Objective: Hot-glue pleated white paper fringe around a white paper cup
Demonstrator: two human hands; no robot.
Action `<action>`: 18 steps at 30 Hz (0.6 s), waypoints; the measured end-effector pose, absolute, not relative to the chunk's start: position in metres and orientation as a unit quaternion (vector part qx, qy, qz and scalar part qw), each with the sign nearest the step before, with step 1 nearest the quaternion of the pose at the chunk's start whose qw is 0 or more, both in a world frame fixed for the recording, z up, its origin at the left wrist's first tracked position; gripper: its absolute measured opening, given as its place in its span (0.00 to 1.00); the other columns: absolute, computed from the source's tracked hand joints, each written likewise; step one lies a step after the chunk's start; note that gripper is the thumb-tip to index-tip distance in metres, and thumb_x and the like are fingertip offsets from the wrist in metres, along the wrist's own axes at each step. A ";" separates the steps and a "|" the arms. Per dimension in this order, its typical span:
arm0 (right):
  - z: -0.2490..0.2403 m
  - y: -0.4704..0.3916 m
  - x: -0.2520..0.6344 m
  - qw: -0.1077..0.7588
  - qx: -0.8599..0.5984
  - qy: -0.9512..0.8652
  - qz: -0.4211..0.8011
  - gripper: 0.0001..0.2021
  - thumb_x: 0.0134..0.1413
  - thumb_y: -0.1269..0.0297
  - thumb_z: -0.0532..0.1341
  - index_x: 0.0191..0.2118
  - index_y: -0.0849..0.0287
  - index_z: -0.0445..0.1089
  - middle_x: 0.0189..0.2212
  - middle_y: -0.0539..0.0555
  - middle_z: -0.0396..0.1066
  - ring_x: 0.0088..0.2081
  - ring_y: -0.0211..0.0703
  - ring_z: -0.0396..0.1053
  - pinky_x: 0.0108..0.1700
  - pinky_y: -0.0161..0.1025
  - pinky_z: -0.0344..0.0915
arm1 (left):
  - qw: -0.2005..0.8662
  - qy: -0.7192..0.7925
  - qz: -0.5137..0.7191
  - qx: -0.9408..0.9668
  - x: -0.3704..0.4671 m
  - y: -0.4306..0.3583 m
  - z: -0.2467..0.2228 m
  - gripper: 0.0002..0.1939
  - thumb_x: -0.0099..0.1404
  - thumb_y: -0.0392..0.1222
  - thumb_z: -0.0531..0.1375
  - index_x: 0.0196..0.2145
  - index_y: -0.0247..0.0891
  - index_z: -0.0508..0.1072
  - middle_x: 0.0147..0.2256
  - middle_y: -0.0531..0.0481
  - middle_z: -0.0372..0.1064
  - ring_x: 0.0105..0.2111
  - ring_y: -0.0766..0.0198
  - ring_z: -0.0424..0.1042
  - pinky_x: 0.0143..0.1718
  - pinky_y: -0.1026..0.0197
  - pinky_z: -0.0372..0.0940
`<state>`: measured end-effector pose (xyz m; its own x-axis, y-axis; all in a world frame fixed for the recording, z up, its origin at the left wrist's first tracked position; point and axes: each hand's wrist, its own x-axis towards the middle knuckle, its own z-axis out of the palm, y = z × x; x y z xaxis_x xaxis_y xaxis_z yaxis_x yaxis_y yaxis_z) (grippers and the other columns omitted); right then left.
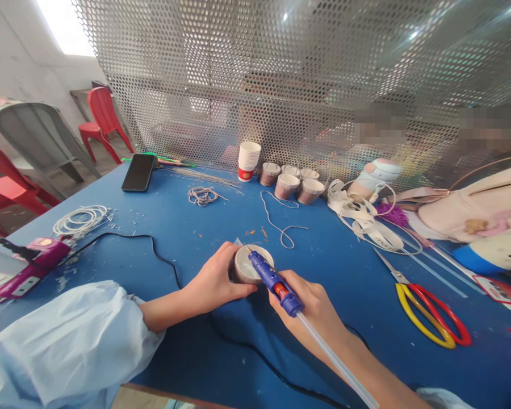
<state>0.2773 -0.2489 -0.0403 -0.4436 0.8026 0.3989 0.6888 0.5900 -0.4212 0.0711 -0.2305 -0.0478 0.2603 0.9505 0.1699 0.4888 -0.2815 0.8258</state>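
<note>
My left hand (218, 276) is wrapped round the side of a small paper cup (264, 257) with a brownish outer wall. In my right hand (310, 304) is a blue hot glue gun (267, 271), with a long clear glue stick (336, 359) poking out of its back end. The gun's nozzle is at the cup's far left rim, by my left fingertips; I cannot tell whether it touches. A loose piece of cord (286, 236) lies beyond the cup. The trigger is hidden by my right fingers.
Several brown-wrapped cups (287, 186) stand at the back beside a stack of paper cups (249, 162). Scissors (430, 315) and white ribbon (372, 224) lie right. A black cable (153, 241) runs from the purple power strip (36, 267). A phone (139, 172) lies back left, before a perforated metal panel (221, 74).
</note>
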 end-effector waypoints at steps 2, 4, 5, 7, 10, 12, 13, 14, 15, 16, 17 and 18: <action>-0.041 -0.249 0.277 0.286 -0.438 -0.845 0.107 0.06 0.52 0.74 0.55 0.33 0.55 0.61 0.22 0.46 0.64 0.21 0.38 0.63 0.26 0.34 0.56 | 0.333 0.499 0.346 0.721 0.071 -0.230 -0.048 0.21 0.51 0.41 0.67 0.43 0.37 0.67 0.39 0.49 0.65 0.37 0.60 0.69 0.40 0.58 0.66; -0.042 -0.249 0.277 0.284 -0.436 -0.847 0.110 0.05 0.52 0.74 0.55 0.33 0.55 0.61 0.22 0.46 0.64 0.21 0.38 0.63 0.26 0.35 0.56 | 0.334 0.499 0.345 0.722 0.071 -0.230 -0.049 0.21 0.52 0.41 0.67 0.43 0.38 0.67 0.39 0.49 0.65 0.37 0.60 0.68 0.40 0.58 0.65; -0.042 -0.250 0.277 0.282 -0.439 -0.846 0.109 0.05 0.52 0.74 0.55 0.32 0.55 0.61 0.22 0.46 0.64 0.21 0.39 0.63 0.26 0.35 0.56 | 0.334 0.499 0.345 0.721 0.071 -0.230 -0.049 0.21 0.52 0.42 0.67 0.43 0.38 0.67 0.39 0.49 0.65 0.37 0.60 0.68 0.39 0.59 0.65; -0.043 -0.250 0.278 0.284 -0.447 -0.842 0.099 0.05 0.52 0.73 0.56 0.32 0.55 0.61 0.21 0.46 0.64 0.21 0.39 0.64 0.26 0.35 0.55 | 0.336 0.500 0.345 0.720 0.071 -0.230 -0.049 0.21 0.52 0.42 0.67 0.43 0.38 0.67 0.39 0.49 0.65 0.37 0.60 0.68 0.39 0.59 0.65; -0.042 -0.251 0.277 0.286 -0.453 -0.840 0.089 0.05 0.52 0.73 0.55 0.32 0.55 0.61 0.21 0.46 0.65 0.21 0.39 0.64 0.25 0.35 0.55 | 0.334 0.502 0.344 0.719 0.071 -0.230 -0.050 0.21 0.52 0.42 0.67 0.43 0.38 0.67 0.39 0.49 0.66 0.37 0.60 0.69 0.39 0.59 0.65; -0.042 -0.252 0.276 0.281 -0.449 -0.843 0.095 0.05 0.52 0.73 0.55 0.32 0.55 0.61 0.22 0.46 0.65 0.22 0.40 0.65 0.25 0.35 0.55 | 0.331 0.503 0.344 0.721 0.071 -0.230 -0.050 0.21 0.51 0.41 0.67 0.43 0.38 0.67 0.39 0.49 0.66 0.37 0.60 0.68 0.39 0.59 0.65; -0.041 -0.252 0.276 0.277 -0.446 -0.845 0.100 0.05 0.52 0.73 0.55 0.32 0.55 0.61 0.22 0.47 0.66 0.22 0.40 0.65 0.26 0.36 0.55 | 0.330 0.503 0.343 0.721 0.071 -0.230 -0.051 0.22 0.51 0.41 0.67 0.43 0.38 0.68 0.39 0.49 0.66 0.37 0.60 0.68 0.39 0.59 0.65; -0.041 -0.252 0.275 0.274 -0.446 -0.846 0.103 0.05 0.52 0.73 0.55 0.32 0.55 0.61 0.22 0.47 0.66 0.22 0.40 0.65 0.26 0.36 0.55 | 0.329 0.504 0.342 0.722 0.071 -0.230 -0.051 0.22 0.51 0.40 0.67 0.43 0.37 0.68 0.39 0.49 0.66 0.37 0.60 0.68 0.39 0.58 0.65; -0.040 -0.251 0.275 0.271 -0.446 -0.847 0.106 0.05 0.52 0.73 0.55 0.32 0.55 0.61 0.22 0.47 0.66 0.22 0.40 0.65 0.26 0.36 0.55 | 0.328 0.504 0.341 0.722 0.071 -0.230 -0.051 0.21 0.51 0.40 0.67 0.43 0.37 0.68 0.38 0.49 0.66 0.37 0.60 0.68 0.39 0.58 0.65; -0.040 -0.251 0.275 0.270 -0.448 -0.846 0.105 0.05 0.52 0.73 0.55 0.32 0.55 0.61 0.22 0.47 0.66 0.22 0.40 0.65 0.26 0.36 0.55 | 0.327 0.505 0.342 0.722 0.071 -0.230 -0.051 0.21 0.51 0.41 0.67 0.43 0.37 0.68 0.38 0.49 0.66 0.37 0.60 0.68 0.39 0.58 0.65; -0.040 -0.251 0.276 0.270 -0.451 -0.844 0.102 0.04 0.52 0.72 0.55 0.32 0.55 0.60 0.22 0.47 0.66 0.21 0.40 0.65 0.25 0.36 0.55 | 0.327 0.505 0.342 0.722 0.071 -0.230 -0.051 0.21 0.51 0.42 0.67 0.43 0.37 0.67 0.38 0.49 0.66 0.36 0.60 0.68 0.39 0.59 0.65; -0.040 -0.251 0.277 0.271 -0.454 -0.843 0.097 0.04 0.53 0.72 0.55 0.32 0.55 0.60 0.21 0.47 0.66 0.21 0.41 0.65 0.25 0.36 0.55 | 0.328 0.505 0.343 0.721 0.071 -0.230 -0.050 0.21 0.52 0.43 0.67 0.42 0.38 0.67 0.38 0.49 0.66 0.36 0.60 0.68 0.38 0.59 0.65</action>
<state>0.2765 -0.2508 -0.0399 -0.4399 0.8184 0.3696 0.7132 0.5685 -0.4101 0.0710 -0.2295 -0.0504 0.2554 0.9530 0.1631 0.5040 -0.2752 0.8187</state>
